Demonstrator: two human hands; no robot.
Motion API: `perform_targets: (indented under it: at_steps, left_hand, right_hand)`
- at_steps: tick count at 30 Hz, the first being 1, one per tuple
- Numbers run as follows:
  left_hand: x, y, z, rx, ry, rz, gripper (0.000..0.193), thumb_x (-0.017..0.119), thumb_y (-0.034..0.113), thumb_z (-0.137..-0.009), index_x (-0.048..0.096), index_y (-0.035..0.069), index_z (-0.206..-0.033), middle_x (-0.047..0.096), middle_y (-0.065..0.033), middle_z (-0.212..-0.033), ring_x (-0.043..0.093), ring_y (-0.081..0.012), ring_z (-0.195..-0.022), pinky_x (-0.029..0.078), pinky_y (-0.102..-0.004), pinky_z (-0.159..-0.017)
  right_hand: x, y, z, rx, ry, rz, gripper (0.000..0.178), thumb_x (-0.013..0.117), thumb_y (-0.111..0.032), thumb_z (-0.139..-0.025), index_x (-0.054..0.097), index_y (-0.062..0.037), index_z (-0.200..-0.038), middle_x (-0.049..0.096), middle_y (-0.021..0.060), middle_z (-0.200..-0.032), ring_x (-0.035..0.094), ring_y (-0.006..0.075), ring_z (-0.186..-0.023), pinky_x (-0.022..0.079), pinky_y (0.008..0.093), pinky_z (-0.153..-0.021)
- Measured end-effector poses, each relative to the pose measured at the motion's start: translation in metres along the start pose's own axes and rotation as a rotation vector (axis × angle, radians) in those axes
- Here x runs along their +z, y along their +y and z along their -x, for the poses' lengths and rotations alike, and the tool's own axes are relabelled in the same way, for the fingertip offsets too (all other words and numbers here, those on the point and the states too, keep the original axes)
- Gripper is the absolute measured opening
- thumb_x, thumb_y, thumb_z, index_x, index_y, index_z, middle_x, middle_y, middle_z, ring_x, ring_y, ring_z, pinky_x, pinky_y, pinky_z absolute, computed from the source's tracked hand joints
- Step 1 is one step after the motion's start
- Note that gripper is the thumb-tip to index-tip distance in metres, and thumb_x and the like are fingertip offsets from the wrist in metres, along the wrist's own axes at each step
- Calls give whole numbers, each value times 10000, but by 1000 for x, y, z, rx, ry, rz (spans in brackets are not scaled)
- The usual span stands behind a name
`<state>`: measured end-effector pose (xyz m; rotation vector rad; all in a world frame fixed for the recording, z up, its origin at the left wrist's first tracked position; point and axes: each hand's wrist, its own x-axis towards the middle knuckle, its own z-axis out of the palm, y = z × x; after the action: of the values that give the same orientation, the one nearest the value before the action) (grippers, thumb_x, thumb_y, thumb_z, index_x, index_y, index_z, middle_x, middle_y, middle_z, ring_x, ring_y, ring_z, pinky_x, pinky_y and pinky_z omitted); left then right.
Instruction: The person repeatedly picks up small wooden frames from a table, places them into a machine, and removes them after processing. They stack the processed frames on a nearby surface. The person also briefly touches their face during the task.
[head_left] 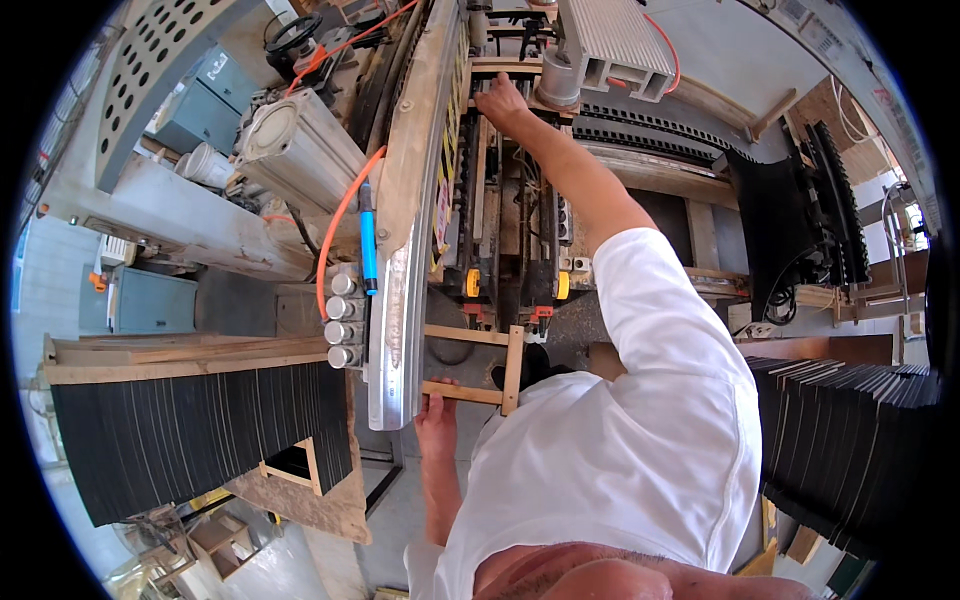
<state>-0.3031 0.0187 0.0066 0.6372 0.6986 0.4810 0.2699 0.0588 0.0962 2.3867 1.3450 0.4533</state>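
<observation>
A pale wooden frame [513, 362] lies level just in front of my body, its left part hidden behind the metal beam. My left hand [436, 418] is closed on the frame's near rail, beside the beam's lower end. Far ahead, my right arm stretches into the machine. My right hand [503, 103] is closed at a light wooden strip [510, 67] lying across the machine's far part; the fingers are partly hidden. Below that hand, two long dark rails run toward me, with yellow-and-black knobs [473, 283] at their near ends.
The long metal beam [398, 330] stands close on the left, with a blue air gun [369, 240] and an orange hose [338, 215] against it. Stacks of black panels [200, 430] stand left and right [840, 440]. A grey cylinder [560, 80] sits beside my right hand.
</observation>
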Motion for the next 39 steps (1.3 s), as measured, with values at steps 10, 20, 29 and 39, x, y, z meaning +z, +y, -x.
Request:
perform_targets:
  at_steps: [10,20,29,39]
  left_hand:
    - [0,-26,-25,-72,45,55,326,606,164,-926,523,15,-1204,600,-101,-1158,574,-270,-1110,425,-426,-1012]
    - [-5,-47,-27,-85,93,116,314,607,196,-928,538,44,-1194,605,-70,-1169,572,-233,-1114,404,-412,-1010]
    - [-25,-67,-14,7,251,1,289,614,185,-924,560,59,-1178,628,-65,-1152,604,-227,-1067,456,-387,-947]
    - [-32,-100,-13,26,358,-39,238,598,163,-933,557,70,-1149,636,-66,-1150,618,-211,-1020,482,-377,-885]
  right_hand:
    - [-1,25,-23,-45,-47,-202,181,619,-86,-823,650,-155,-988,685,60,-915,629,262,-917,385,447,-882]
    - [15,17,-36,-26,-84,-88,204,710,-83,-792,666,-225,-932,642,22,-839,624,287,-887,400,574,-963]
    - [105,13,-75,-145,76,73,195,627,-72,-839,670,-223,-953,636,30,-860,615,296,-900,345,613,-997]
    - [13,32,-27,-59,-20,-156,213,627,-85,-796,684,-219,-951,674,41,-883,639,277,-884,358,523,-905]
